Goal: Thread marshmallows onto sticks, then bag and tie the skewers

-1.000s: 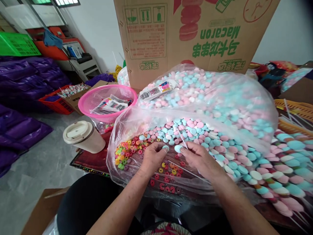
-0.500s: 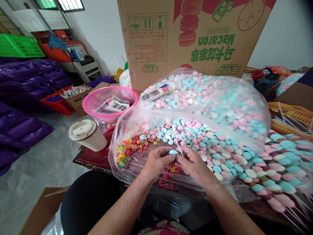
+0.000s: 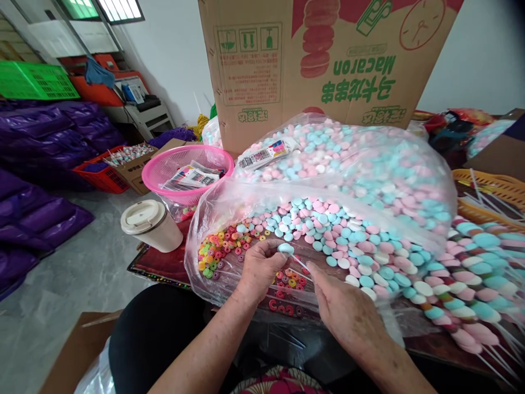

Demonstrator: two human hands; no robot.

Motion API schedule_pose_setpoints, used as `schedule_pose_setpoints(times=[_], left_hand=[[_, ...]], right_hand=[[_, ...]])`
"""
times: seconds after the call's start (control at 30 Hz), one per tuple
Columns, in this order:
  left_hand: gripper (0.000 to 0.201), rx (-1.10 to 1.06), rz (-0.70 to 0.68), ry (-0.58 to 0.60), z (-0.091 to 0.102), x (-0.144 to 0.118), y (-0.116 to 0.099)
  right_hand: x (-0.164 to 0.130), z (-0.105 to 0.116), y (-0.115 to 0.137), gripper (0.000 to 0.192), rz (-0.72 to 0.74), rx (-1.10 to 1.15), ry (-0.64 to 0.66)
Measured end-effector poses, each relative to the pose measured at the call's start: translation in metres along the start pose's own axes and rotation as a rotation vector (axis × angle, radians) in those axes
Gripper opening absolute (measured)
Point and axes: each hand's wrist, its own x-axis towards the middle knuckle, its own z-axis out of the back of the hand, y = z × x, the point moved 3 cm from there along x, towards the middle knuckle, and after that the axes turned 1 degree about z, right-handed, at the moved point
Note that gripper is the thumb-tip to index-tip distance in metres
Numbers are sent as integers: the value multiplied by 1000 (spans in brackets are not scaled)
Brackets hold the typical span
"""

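My left hand [image 3: 262,271] pinches a pale blue marshmallow [image 3: 285,248] between thumb and fingertips. In my right hand [image 3: 346,303] is a thin white stick [image 3: 302,263], whose far end meets the marshmallow's edge; whether it has gone in I cannot tell. Both hands are above an opened clear plastic bag. Just below them lie small red and orange gummy rings [image 3: 289,280], with more multicoloured rings [image 3: 221,249] to the left. Loose pink, blue and white marshmallows [image 3: 365,260] spread out behind and to the right of my hands.
Finished marshmallow skewers [image 3: 471,284] are piled at the right, by a yellow basket [image 3: 492,189] of sticks. A lidded cup [image 3: 151,227] and a pink basket [image 3: 150,175] with packets stand left. Behind the bulging bag [image 3: 328,158] rises a cardboard box [image 3: 303,65].
The stick has swung from pointing up and away to slanting toward the marshmallow. My right hand has moved right and nearer my body; the left has barely shifted.
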Motion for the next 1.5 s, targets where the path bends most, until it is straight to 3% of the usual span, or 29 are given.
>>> schedule_pose_setpoints(times=[0.23,0.43,0.57,0.67,0.8,0.9,1.0,1.13,1.23,1.4,1.5], left_hand=[[11,203,-231,-73,-2,-1,5],[20,535,-457,-132,0,-8,11],[22,738,-550,-114,0,-11,9],[21,749,-534,-119,-1,-9,11],[18,537,-337,-163,-4,-5,26],[19,451,-263,-120,-8,-6,36],[22,498,-286,-47,-8,-5,36],[24,607,-358,-95,-2,-3,27],[25,686,-391,-68,-7,-7,28],[39,764,-335,135,-7,-9,23],[52,916,-276,26,19,1,4]], right_hand=[[2,1,13,47,-31,-63,67],[3,-6,19,47,3,-112,-24],[4,-9,19,46,5,-124,-9],[5,-11,20,44,0,-118,-18],[10,-18,22,45,-20,-85,-70],[16,-27,18,45,-35,16,-71],[20,-33,7,38,39,169,-156],[17,-36,-4,35,193,294,-326],[15,-43,-6,36,178,331,-323],[17,-42,-10,30,127,469,-385],[14,-30,-23,30,85,537,-416]])
